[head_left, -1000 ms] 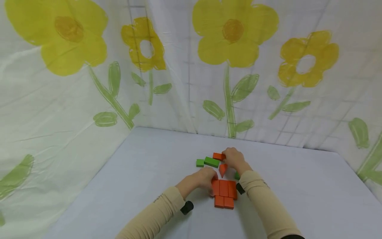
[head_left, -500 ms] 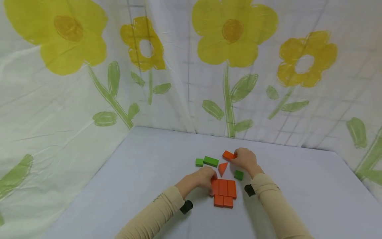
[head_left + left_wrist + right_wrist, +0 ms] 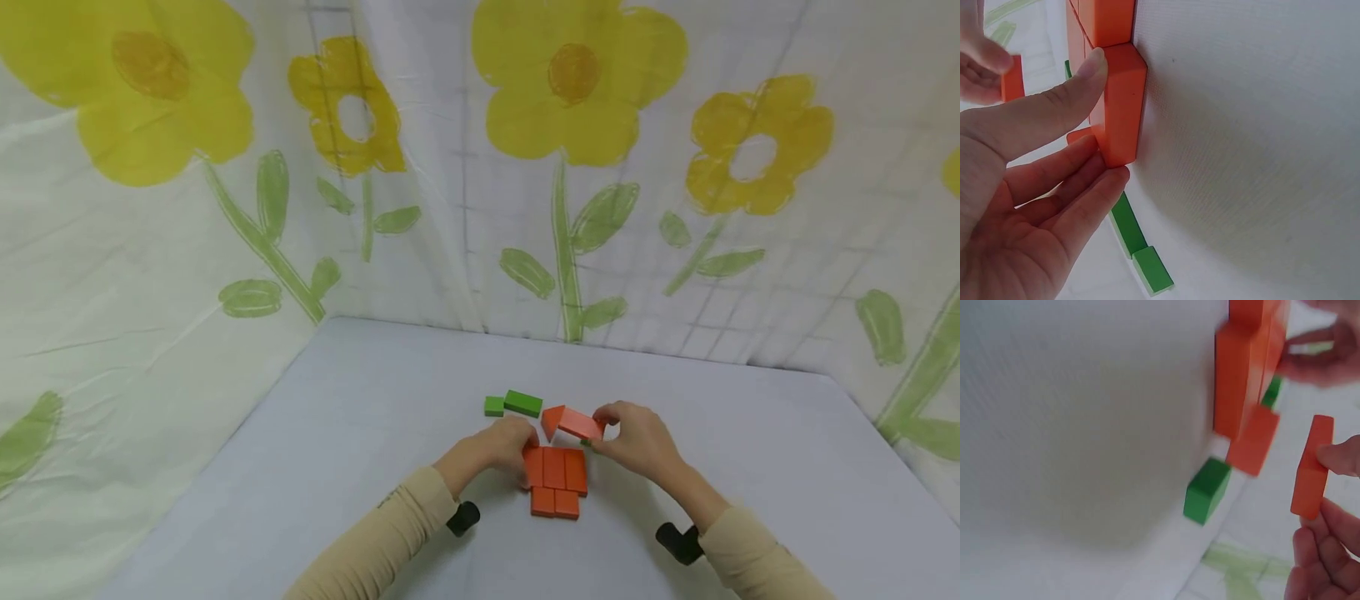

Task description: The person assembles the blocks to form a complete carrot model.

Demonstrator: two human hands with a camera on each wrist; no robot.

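Note:
In the head view, several orange-red blocks (image 3: 554,468) lie flat and close together on the table. My left hand (image 3: 504,447) grips the group's left edge; in the left wrist view its thumb and fingers hold an orange block (image 3: 1125,109) at both ends. My right hand (image 3: 639,440) pinches a separate orange rectangular block (image 3: 579,423) between thumb and fingers, held above the table. The right wrist view shows this held block (image 3: 1311,467) tilted and apart from the group. A pointed orange block (image 3: 552,420) lies beyond the group, partly behind the held block.
A long green block (image 3: 523,403) and a small green block (image 3: 493,407) lie beyond my left hand. Another green block (image 3: 1207,490) lies right of the group, mostly hidden in the head view. A flower-printed curtain (image 3: 420,275) hangs behind the white table (image 3: 390,375).
My right hand has first drawn the orange rectangular block rightward at the back, then lifted it and brought it nearer, turning it over the right green block. My left hand stays at the group.

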